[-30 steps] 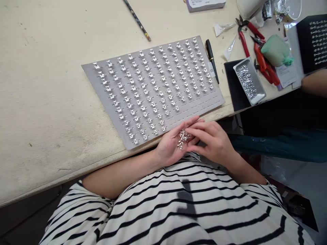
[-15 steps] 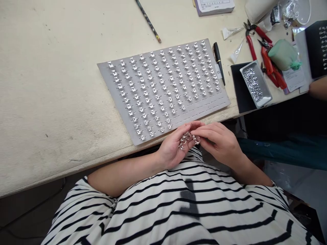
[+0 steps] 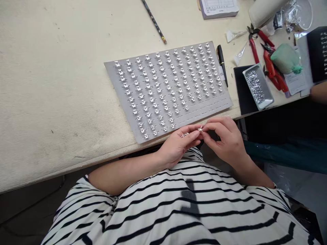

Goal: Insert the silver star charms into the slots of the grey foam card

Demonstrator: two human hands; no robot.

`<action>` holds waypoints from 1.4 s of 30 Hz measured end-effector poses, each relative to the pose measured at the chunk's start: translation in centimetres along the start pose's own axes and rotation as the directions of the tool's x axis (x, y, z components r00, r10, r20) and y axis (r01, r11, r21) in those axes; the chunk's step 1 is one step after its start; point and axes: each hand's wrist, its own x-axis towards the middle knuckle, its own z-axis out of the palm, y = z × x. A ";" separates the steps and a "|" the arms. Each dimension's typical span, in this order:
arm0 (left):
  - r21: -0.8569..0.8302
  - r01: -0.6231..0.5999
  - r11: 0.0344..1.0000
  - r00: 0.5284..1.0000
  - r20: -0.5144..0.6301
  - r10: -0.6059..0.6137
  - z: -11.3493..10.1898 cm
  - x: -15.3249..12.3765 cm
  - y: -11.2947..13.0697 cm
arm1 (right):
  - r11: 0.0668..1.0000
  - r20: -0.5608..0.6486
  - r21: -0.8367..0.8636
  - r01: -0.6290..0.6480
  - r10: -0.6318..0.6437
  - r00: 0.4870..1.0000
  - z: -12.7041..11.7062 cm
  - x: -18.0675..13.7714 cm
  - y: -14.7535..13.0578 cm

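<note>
My left hand [image 3: 177, 144] is curled around a small bunch of silver jewellery pieces [image 3: 185, 135], most of them hidden by the fingers. My right hand [image 3: 223, 139] pinches one tiny silver piece [image 3: 201, 128] between its fingertips, right against the left fingertips. Both hands are just off the table's front edge, near the lower corner of a grey card [image 3: 204, 105]. Rows of small silver pieces stand in slits across this card, and its lower right rows have bare slits.
A metal tray of silver pieces [image 3: 258, 87] sits on a black pad to the right, beside a black pen [image 3: 221, 64], red-handled pliers [image 3: 254, 44], red cutters [image 3: 273, 71] and a green pouch [image 3: 286, 58]. A co-worker's forearm [image 3: 319, 92] enters at the right edge.
The bunch that lay open on my left palm is now mostly covered by its fingers. My right fingertips now pinch a single piece. The whole view has drifted slightly.
</note>
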 end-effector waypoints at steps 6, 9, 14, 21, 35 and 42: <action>0.046 -0.025 0.999 1.000 0.019 0.024 -0.2 0.0 0.0 | 0.993 0.066 0.111 -0.044 0.037 0.997 -0.4 0.1 0.0; 0.070 -0.055 0.996 0.998 -0.024 0.057 0.0 -0.1 0.1 | 0.989 0.072 0.128 -0.067 0.058 0.996 -0.3 -0.1 -0.1; 0.135 -0.094 0.986 0.994 -0.049 0.102 0.3 -0.1 0.4 | 0.953 0.069 0.228 -0.200 0.189 0.979 -0.2 -0.9 -0.2; 0.117 -0.108 0.987 0.992 -0.052 0.115 0.5 -0.2 0.4 | 0.972 -0.055 0.201 -0.122 0.135 0.989 -0.2 -0.8 -0.6; -0.041 0.088 0.995 0.995 -0.043 -0.090 0.6 -0.4 0.5 | 0.957 0.013 0.217 -0.190 0.192 0.981 1.1 3.1 4.1; -0.075 0.077 0.994 0.997 -0.012 -0.078 0.3 -0.2 0.5 | 0.965 0.202 0.206 -0.163 0.121 0.972 2.0 5.3 4.6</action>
